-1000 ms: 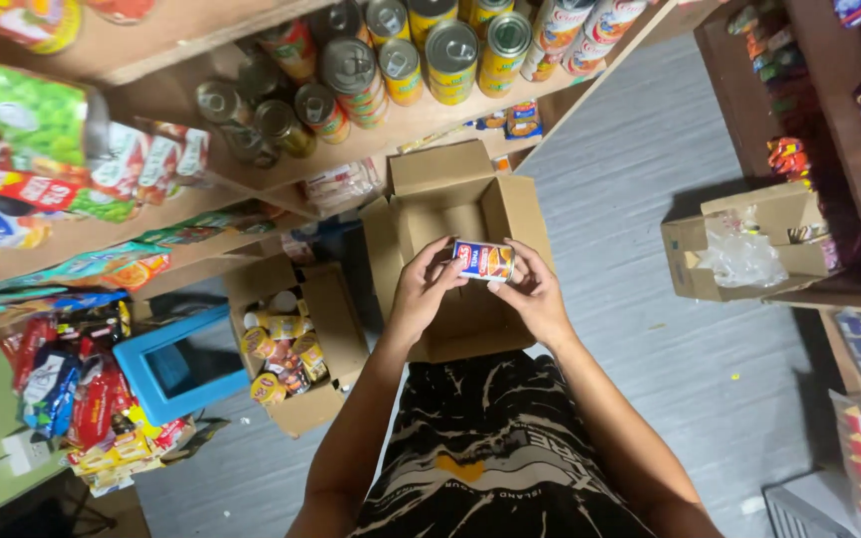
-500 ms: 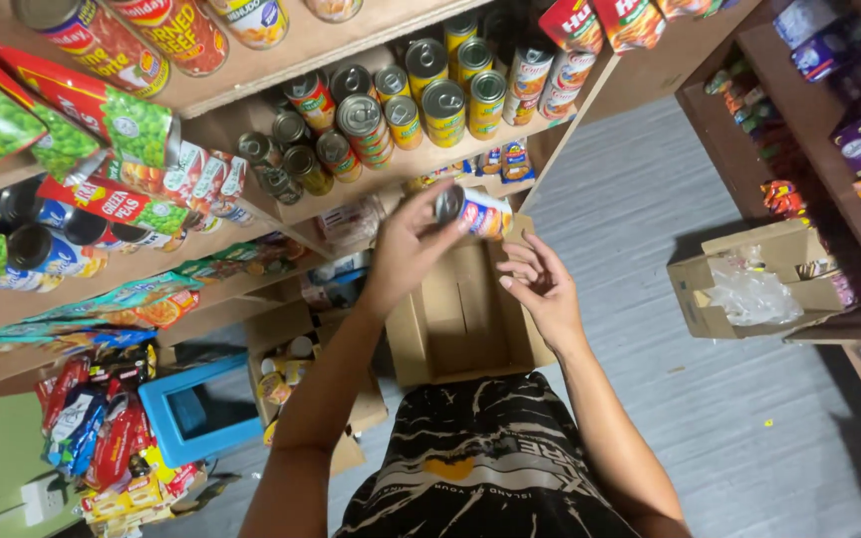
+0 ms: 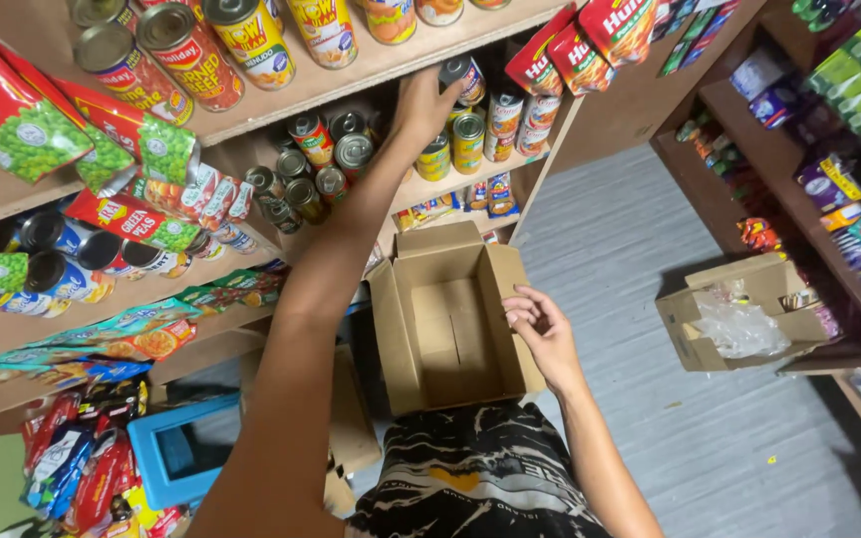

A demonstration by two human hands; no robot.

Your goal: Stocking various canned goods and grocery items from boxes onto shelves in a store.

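Observation:
My left hand (image 3: 425,100) reaches up to the wooden shelf (image 3: 421,189) and is closed around a can (image 3: 462,73) standing among several other cans (image 3: 468,139). My right hand (image 3: 540,329) rests with loosely curled fingers on the right flap of an open brown cardboard box (image 3: 450,324) held against my lap. The inside of the box shows nothing in it. My patterned dark shirt (image 3: 475,478) shows below the box.
Shelves at the left hold cans (image 3: 191,50), red and green pouches (image 3: 22,110) and flat sachets (image 3: 142,334). A blue plastic stool (image 3: 176,458) stands on the floor. Another open carton with clear plastic (image 3: 739,319) sits at the right under a shelf of small packets (image 3: 829,179).
My left hand has carried the can from above the box up to the shelf. My right hand has let go of it and dropped to the box flap. The camera tilted upward.

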